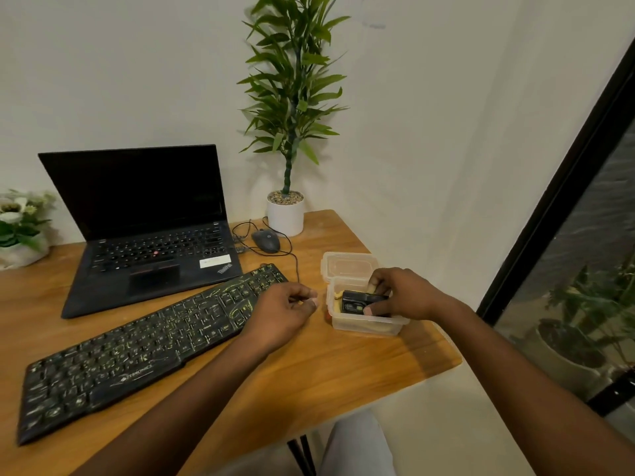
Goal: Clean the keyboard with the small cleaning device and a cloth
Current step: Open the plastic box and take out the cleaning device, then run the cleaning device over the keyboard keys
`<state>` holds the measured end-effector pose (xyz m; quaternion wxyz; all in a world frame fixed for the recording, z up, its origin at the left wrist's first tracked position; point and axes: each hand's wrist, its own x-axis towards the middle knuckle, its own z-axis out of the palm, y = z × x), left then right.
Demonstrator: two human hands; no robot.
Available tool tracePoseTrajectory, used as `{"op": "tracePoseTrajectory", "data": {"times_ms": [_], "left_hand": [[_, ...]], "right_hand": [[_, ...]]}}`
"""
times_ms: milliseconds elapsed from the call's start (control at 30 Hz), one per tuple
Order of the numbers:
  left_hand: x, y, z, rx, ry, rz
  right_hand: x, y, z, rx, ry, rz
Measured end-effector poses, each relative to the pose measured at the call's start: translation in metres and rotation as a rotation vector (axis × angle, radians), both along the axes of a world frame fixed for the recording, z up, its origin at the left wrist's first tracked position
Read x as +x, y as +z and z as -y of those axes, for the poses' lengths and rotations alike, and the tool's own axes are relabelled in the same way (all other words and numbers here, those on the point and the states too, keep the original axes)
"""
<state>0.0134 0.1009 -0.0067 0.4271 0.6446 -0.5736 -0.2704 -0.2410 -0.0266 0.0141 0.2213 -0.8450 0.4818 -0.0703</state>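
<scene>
Head view: small black cleaning device (360,301) inside clear plastic tub (364,326) near right edge of desk (343,372), gripped by right hand (402,293) between thumb and fingers. Something yellowish beneath, possibly a cloth. Lid (347,264) just behind tub. Left hand (280,312) loosely curled, holding nothing, over right end of yellow-streaked keyboard (137,341). Farther back: laptop (144,228), mouse (266,240).

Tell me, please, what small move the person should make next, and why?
Probably lift the small black device straight up out of the clear container. The right hand grips it with fingers and thumb, it sits inside the container, whose lid lies open behind, and the yellow-streaked keyboard lies just left of it. The left hand holds nothing.
</scene>
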Motion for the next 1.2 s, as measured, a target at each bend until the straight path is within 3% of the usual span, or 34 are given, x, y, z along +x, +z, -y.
{"op": "tracePoseTrajectory", "data": {"times_ms": [233, 400, 667, 900, 1200], "left_hand": [[0.019, 0.008, -0.014, -0.031, 0.047, -0.041], [0.039, 0.014, -0.028, -0.037, 0.093, -0.110], [0.095, 0.021, -0.072, -0.077, 0.221, -0.102], [0.168, 0.012, -0.141, -0.183, 0.502, -0.014], [0.242, -0.037, -0.229, -0.156, 0.726, 0.152]], "right_hand": [[0.006, 0.014, -0.001, 0.010, -0.025, 0.297], [0.026, 0.038, -0.020, 0.306, -0.081, 0.656], [0.088, 0.051, -0.057, 0.710, -0.074, 0.983], [0.152, 0.030, -0.086, 1.153, -0.058, 1.135], [0.231, 0.004, -0.109, 1.328, 0.006, 1.022]]}}
